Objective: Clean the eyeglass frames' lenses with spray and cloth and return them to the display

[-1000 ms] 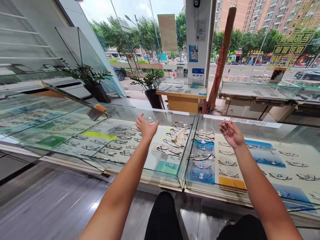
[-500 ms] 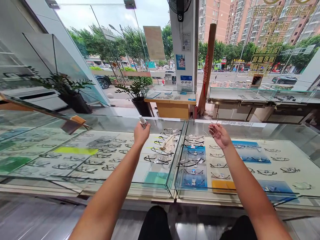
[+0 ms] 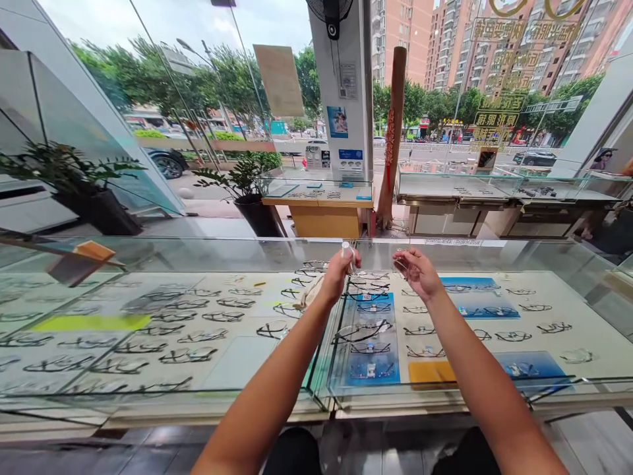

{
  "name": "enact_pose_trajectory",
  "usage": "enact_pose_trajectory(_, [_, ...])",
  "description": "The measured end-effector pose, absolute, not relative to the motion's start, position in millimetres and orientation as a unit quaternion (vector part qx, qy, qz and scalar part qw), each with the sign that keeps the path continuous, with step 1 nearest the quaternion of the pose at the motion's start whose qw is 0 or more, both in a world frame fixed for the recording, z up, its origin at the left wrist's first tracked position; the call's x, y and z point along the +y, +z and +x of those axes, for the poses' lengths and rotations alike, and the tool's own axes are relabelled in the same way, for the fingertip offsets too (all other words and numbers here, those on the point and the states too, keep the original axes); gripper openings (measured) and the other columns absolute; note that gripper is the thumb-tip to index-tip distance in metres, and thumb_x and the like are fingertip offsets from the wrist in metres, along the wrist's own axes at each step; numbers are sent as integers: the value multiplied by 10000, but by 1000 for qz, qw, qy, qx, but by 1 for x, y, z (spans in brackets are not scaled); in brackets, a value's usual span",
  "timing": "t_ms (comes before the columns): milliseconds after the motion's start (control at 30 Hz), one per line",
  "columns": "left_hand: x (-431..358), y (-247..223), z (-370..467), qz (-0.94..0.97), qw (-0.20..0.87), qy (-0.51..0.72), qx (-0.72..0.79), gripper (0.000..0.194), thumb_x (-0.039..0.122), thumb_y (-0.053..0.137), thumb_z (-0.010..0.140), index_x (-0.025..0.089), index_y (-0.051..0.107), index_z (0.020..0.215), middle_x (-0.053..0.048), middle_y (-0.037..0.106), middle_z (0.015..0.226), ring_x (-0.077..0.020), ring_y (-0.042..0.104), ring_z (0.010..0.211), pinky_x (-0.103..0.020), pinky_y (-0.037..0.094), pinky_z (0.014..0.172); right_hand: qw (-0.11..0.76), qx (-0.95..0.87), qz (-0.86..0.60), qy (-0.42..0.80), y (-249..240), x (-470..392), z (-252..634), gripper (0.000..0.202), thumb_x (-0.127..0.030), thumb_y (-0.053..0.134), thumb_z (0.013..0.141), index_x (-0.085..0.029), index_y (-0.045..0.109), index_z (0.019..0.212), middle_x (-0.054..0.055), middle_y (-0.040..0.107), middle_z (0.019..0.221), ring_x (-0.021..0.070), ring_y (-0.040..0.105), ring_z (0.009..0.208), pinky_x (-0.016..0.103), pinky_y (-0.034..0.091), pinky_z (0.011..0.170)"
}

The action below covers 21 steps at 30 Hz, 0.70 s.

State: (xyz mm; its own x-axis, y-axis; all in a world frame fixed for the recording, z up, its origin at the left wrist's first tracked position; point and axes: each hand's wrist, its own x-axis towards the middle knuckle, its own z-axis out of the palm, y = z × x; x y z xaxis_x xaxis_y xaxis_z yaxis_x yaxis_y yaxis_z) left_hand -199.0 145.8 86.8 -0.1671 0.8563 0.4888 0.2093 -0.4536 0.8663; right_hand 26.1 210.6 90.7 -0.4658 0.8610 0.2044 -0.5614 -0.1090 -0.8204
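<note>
My left hand (image 3: 338, 276) is closed around a small clear spray bottle (image 3: 345, 247) with a white top, held upright above the glass counter. To its right, my right hand (image 3: 419, 274) pinches a thin-framed pair of eyeglasses (image 3: 398, 258); their outline is faint against the background. A short gap separates the two hands. Behind my left wrist a beige cloth (image 3: 310, 291) is partly hidden. Under the hands, rows of dark eyeglass frames (image 3: 372, 308) lie in the glass display case (image 3: 277, 247).
Blue display cards (image 3: 359, 377) and an orange card (image 3: 431, 371) lie in the case. A brown wooden object (image 3: 91, 254) stands at the left. Beyond the counter are a potted plant (image 3: 252, 204), a smaller display counter (image 3: 324, 218) and a wooden post (image 3: 393, 132).
My left hand has moved right with the spray bottle, closer to my right hand. My right hand still holds the eyeglasses, now slightly lower. The view has swung a little to the right.
</note>
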Motion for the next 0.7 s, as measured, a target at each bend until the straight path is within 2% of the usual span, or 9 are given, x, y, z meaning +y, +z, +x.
enact_pose_trajectory(167, [134,94,-201,573,376,596,418,828,981,165,866,244,473,649,-52,525,649,-194,537,634,-392,504,664,468,-478,-164,725,94,197,19,392,-467,1011,628,-272,693,747,-23,801,888,160,727,939,325,587,996])
enact_pose_trajectory(300, [128,101,-194,520,477,609,363,885,1041,245,795,225,505,568,-32,459,586,-178,495,600,-359,461,624,456,-481,-161,731,96,191,16,422,-491,1028,583,-268,707,744,-27,785,867,145,706,918,304,569,994])
enact_pose_trajectory(433, [126,103,-192,450,560,622,311,897,1045,273,772,217,513,524,-23,432,544,-173,479,562,-346,466,596,451,-500,-165,720,95,188,14,409,-501,1007,610,-265,705,754,-15,771,874,165,696,929,351,547,1030])
enact_pose_trajectory(533, [124,104,-193,433,593,609,300,912,1047,234,773,218,516,516,-26,419,529,-181,484,558,-337,464,559,450,-517,-172,707,94,185,11,392,-502,980,650,-263,691,764,-5,760,884,183,689,945,396,531,1055])
enact_pose_trajectory(700, [121,109,-194,452,616,574,295,899,1061,227,743,227,471,511,-10,359,500,-151,382,498,-293,331,454,440,-525,-176,707,92,178,6,429,-532,987,633,-260,682,763,-8,754,882,178,679,935,394,528,1039])
